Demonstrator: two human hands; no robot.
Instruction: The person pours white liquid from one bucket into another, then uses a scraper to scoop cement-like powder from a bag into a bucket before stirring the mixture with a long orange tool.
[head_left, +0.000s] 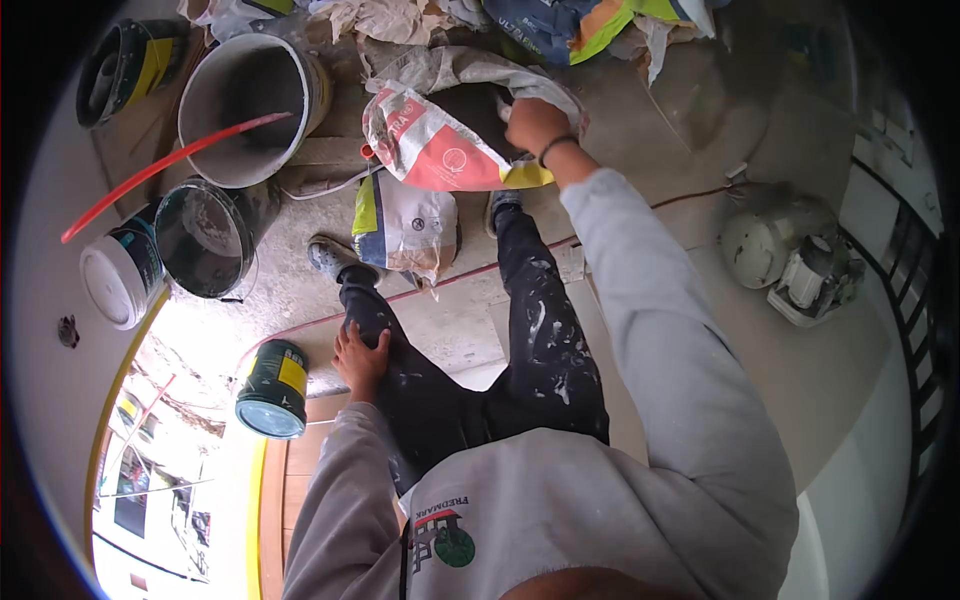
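My right hand (538, 128) reaches down into the mouth of an open paper bag (455, 150), white and red with a yellow patch. The fingers are curled closed at the bag's dark opening. A pale bit shows beside them, but I cannot make out what they hold. My left hand (360, 358) lies on my left leg near the knee, fingers apart, holding nothing. Just below the open bag stands a smaller white, blue and lime bag (408, 225), between my feet.
At the left are a large white bucket (318, 95) with a red hose (165, 180) across it, a dark open bucket (235, 240), a white-lidded bucket (110, 285) and a green bucket (270, 415). Crumpled bags (570, 30) lie beyond. A compressor-like machine (790, 255) sits at right.
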